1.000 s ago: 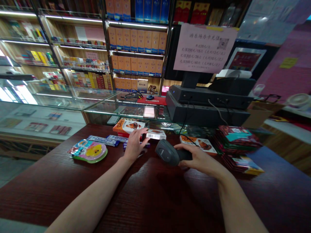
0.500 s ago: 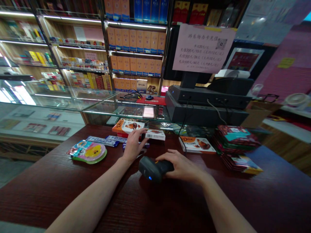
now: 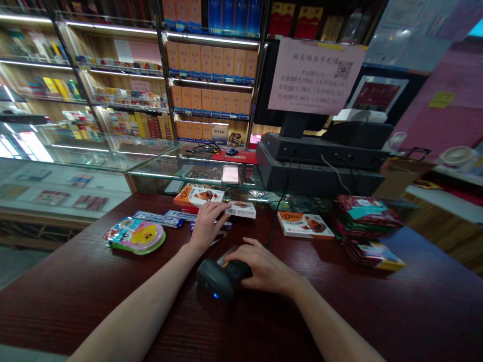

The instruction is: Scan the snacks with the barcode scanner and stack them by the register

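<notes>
My right hand (image 3: 262, 266) is wrapped around the handle of a black barcode scanner (image 3: 217, 281), low over the brown table. A blue light glows on the scanner's head, which points left. Further forward, my left hand (image 3: 207, 223) has its fingers and thumb at the left end of a small white chocolate box (image 3: 242, 209), seemingly pinching it. Just behind that hand lies an orange and white chocolate box (image 3: 199, 195) on top of a red one. Purple-wrapped bars (image 3: 226, 225) lie partly hidden beneath my left hand.
A Dove box (image 3: 305, 224) lies right of centre, beside stacked chocolate packets (image 3: 368, 216). Blue-wrapped bars (image 3: 158, 218) and a colourful toy pack (image 3: 136, 235) are on the left. Behind stand a glass counter (image 3: 158, 173) and a monitor with a pink sign (image 3: 317, 75). A cable (image 3: 277, 211) runs towards the scanner.
My right hand has moved left and a little nearer to me with the barcode scanner. My left hand and the small white box have hardly shifted.
</notes>
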Available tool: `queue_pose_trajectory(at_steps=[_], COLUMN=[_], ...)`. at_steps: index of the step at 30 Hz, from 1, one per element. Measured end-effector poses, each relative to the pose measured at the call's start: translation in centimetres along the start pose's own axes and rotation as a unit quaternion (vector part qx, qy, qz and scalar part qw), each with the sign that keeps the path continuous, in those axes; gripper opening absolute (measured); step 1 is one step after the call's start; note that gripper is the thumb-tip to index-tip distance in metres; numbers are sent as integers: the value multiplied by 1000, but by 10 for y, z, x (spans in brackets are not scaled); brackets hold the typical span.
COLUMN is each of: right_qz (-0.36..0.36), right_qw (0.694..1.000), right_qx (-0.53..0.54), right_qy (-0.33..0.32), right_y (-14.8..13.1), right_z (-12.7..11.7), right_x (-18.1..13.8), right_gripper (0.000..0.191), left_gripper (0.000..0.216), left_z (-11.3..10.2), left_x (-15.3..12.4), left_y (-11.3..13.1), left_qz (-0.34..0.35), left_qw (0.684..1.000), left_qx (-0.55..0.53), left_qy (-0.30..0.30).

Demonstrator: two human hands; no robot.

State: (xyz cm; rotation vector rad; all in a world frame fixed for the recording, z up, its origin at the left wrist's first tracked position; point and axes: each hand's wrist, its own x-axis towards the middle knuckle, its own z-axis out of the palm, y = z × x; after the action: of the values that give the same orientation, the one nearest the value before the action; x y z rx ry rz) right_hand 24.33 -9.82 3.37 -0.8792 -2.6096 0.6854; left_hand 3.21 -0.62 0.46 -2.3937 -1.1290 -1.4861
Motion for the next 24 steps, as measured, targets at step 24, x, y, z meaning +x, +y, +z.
queue_pose_trajectory(at_steps=[24], right_qz=[87], right_qw=[994], right_qx=[21], right_qy=[60], right_y=[28], right_z=[-18], right_x=[-9], right_gripper=[56], left_gripper=[24], left_z=[-8], left_x=[-1], left_y=[-9], left_qz=[-33], left_qw=[997], left_qx=[-57], left_qy=[-26])
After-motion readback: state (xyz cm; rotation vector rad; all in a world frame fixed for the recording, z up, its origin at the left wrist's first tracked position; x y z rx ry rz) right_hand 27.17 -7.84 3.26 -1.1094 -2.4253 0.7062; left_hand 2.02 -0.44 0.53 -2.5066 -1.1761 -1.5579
